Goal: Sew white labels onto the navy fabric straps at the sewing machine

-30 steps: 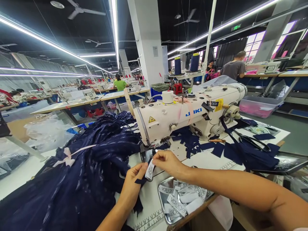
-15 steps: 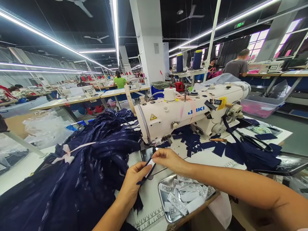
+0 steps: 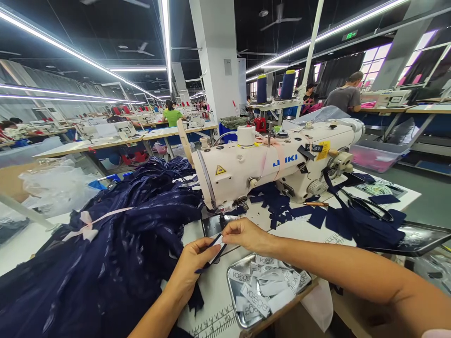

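Between my hands lies a narrow navy fabric strip [image 3: 200, 271] with a small white label [image 3: 219, 242] laid on it. My left hand [image 3: 186, 267] is closed, thumb on top, pinching the label and strip from the lower left. The fingertips of my right hand [image 3: 248, 236] pinch their upper end. Both hands are just in front of the white sewing machine [image 3: 246, 171], near its needle area, whose details are too small to tell. Under my right forearm, a metal tray [image 3: 231, 292] holds several white labels [image 3: 255, 296] printed "valege".
A large heap of navy garments [image 3: 116, 249] covers the left side, with a pale pink ribbon [image 3: 86, 226] on it. Navy fabric scraps [image 3: 317, 217], black-handled scissors [image 3: 368, 206] and a second metal tray [image 3: 423, 234] lie right. Other people work at machines farther back.
The view has shifted slightly. Both hands stay in nearly the same place, with the right fingertips a little lower against the label and strip.
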Tool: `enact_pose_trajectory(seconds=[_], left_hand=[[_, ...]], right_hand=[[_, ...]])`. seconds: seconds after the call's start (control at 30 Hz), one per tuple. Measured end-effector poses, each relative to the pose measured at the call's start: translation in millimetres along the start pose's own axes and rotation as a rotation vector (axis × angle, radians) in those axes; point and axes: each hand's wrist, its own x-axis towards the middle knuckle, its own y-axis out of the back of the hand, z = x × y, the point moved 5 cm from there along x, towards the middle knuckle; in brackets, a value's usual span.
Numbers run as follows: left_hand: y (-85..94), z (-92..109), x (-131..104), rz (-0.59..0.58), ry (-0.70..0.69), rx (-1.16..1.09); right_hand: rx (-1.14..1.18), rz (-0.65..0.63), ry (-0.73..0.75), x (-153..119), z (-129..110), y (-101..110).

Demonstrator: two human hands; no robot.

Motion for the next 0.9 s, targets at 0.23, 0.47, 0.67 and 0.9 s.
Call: enact_pose_trajectory(seconds=[0.23, 0.47, 0.67, 0.9], left_hand=[[-0.8, 1, 6, -0.019, -0.032, 0.132], [0.5, 12, -3, -0.019, -0.037, 0.171], [1.5, 15, -6, -0.002, 0.105, -0.007], [2.0, 4, 3, -0.043, 0.122, -0.097]], right_hand=[[-0.011, -0.062, 0.030, -4, 6, -1], [-0.582, -0.068, 0.203, 0, -14, 45], [-0.850, 0.031, 0.325, 1, -24, 71], [-0.609, -0.057, 0.230, 0, -10, 48]])
